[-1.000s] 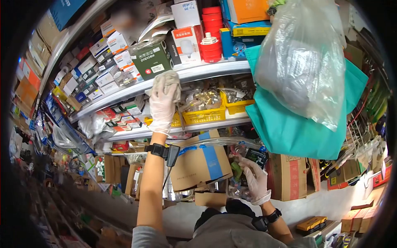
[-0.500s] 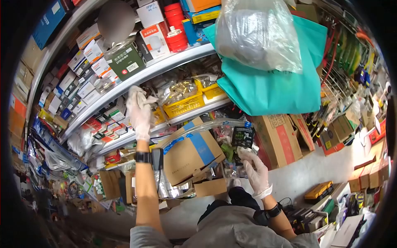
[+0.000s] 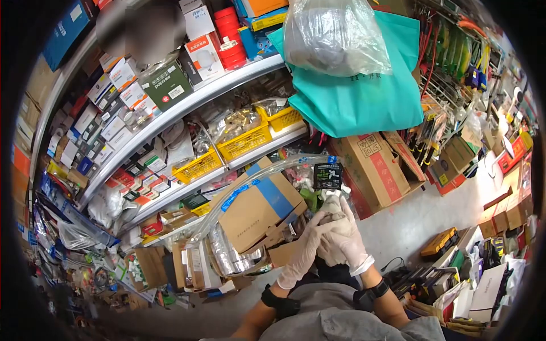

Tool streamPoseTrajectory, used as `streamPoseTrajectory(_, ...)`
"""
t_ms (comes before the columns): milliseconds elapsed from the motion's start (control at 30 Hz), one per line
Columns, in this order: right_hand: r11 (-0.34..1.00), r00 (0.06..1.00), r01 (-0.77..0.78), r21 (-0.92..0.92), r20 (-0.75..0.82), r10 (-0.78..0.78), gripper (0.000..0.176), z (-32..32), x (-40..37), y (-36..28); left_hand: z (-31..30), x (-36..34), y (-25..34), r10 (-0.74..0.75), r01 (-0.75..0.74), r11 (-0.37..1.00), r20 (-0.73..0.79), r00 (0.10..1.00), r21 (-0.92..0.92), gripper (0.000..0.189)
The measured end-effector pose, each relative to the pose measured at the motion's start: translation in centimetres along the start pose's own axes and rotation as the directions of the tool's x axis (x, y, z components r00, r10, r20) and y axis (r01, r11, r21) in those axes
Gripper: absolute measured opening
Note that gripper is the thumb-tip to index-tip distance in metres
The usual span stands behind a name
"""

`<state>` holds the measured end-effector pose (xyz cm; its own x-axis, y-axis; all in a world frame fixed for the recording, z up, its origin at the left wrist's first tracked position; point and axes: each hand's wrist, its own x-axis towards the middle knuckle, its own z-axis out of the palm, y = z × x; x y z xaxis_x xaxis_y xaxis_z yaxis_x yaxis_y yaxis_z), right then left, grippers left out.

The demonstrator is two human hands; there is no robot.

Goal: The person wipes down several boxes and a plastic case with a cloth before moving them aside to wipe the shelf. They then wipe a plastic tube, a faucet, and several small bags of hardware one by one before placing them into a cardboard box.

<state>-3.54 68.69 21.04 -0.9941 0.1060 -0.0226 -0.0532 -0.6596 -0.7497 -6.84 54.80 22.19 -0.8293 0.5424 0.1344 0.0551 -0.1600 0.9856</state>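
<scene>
Packed shelves (image 3: pixel 187 105) rise above and beyond the hands, with a teal bag (image 3: pixel 364 96) hung high off them, likely to save floor room. Just past the fingers leans a taped cardboard box (image 3: pixel 259 207). The left hand (image 3: pixel 301 253) and right hand (image 3: pixel 348 241) press together, fingers curled round a grey cloth (image 3: pixel 331 203), bunched so that it pokes out on top.

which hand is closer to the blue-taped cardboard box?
Left. The left hand sits just right of the blue-taped cardboard box, by its lower corner; the right hand lies against the left's far side, farther off.
</scene>
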Motion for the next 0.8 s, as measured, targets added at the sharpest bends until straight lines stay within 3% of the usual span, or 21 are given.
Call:
streamPoseTrajectory(33, 1.000, 1.000, 0.000, 0.000, -0.003, 0.000, 0.095, -0.7, 0.0, 0.5, -0.3, -0.5, 0.3, -0.022, 0.022, 1.000, 0.038, 0.999, 0.015, 0.059)
streamPoseTrajectory(67, 0.986, 0.998, 0.058, -0.157, 0.013, -0.057, 0.082, -1.5, 0.0, 1.0, -0.7, -0.9, 0.6, -0.045, 0.043, 0.999, 0.075, 0.996, 0.032, 0.057)
streamPoseTrajectory(133, 0.957, 0.997, -0.021, -0.288, -0.071, 0.001, 0.043, -2.1, -0.5, 2.0, -0.9, -1.8, -1.1, 0.018, -0.013, 0.993, -0.043, 0.999, 0.113, 0.055)
streamPoseTrajectory(167, 0.957, 0.998, -0.020, -0.288, -0.070, 0.000, 0.043, -1.9, -1.0, 2.3, -1.1, -2.2, -1.6, 0.019, -0.014, 0.993, -0.043, 0.999, 0.114, 0.055)
streamPoseTrajectory(233, 0.996, 0.978, -0.067, -0.054, -0.202, 0.055, 0.039, -0.8, -2.0, 2.3, -1.2, -2.9, -2.3, -0.080, 0.079, 0.997, -0.088, 0.993, -0.021, 0.058)
streamPoseTrajectory(267, 0.996, 0.977, -0.068, -0.054, -0.206, 0.056, 0.039, -0.8, -2.1, 2.5, -1.2, -3.4, -2.4, -0.083, 0.081, 0.996, -0.087, 0.993, -0.022, 0.058)
streamPoseTrajectory(367, 0.995, 0.976, -0.015, -0.104, -0.220, -0.008, 0.037, -1.0, -2.5, 3.7, -1.3, -4.4, -2.6, -0.077, 0.078, 0.997, -0.135, 0.988, 0.003, 0.065)
streamPoseTrajectory(433, 0.931, 0.992, -0.026, -0.363, -0.127, -0.022, 0.042, -0.6, -2.4, 3.4, -1.5, -5.1, -3.0, 0.070, -0.032, 0.956, -0.119, 0.990, 0.290, 0.077)
streamPoseTrajectory(467, 0.972, 0.991, -0.044, -0.230, -0.131, 0.014, 0.046, 0.8, -3.3, 2.6, -1.3, -5.5, -3.3, -0.071, 0.067, 0.997, -0.103, 0.992, -0.044, 0.086)
streamPoseTrajectory(533, 0.937, 0.990, 0.037, -0.347, -0.118, -0.082, 0.047, 0.4, -3.2, 3.7, -1.1, -5.4, -2.9, -0.027, 0.019, 0.994, -0.073, 0.997, -0.110, 0.091)
streamPoseTrajectory(567, 0.911, 0.984, 0.084, -0.403, -0.111, -0.139, 0.046, 0.1, -3.1, 3.4, -1.5, -5.2, -3.2, -0.005, 0.002, 0.998, -0.058, 0.998, -0.060, 0.089)
streamPoseTrajectory(633, 0.924, 0.970, 0.118, -0.364, -0.159, -0.186, 0.044, -2.1, -1.9, 3.6, -1.6, -5.9, -2.4, -0.200, 0.192, 0.968, -0.037, 0.979, -0.159, 0.084)
streamPoseTrajectory(667, 0.918, 0.957, 0.163, -0.361, -0.169, -0.237, 0.043, -3.1, -1.0, 2.7, -1.7, -6.2, -3.1, -0.130, 0.120, 0.988, -0.104, 0.986, -0.100, 0.075)
streamPoseTrajectory(800, 0.780, 0.806, 0.473, -0.410, -0.156, -0.571, 0.043, -4.3, 2.6, -4.9, -2.7, -7.1, -4.1, -0.236, 0.238, 0.971, -0.083, 0.968, 0.016, 0.065)
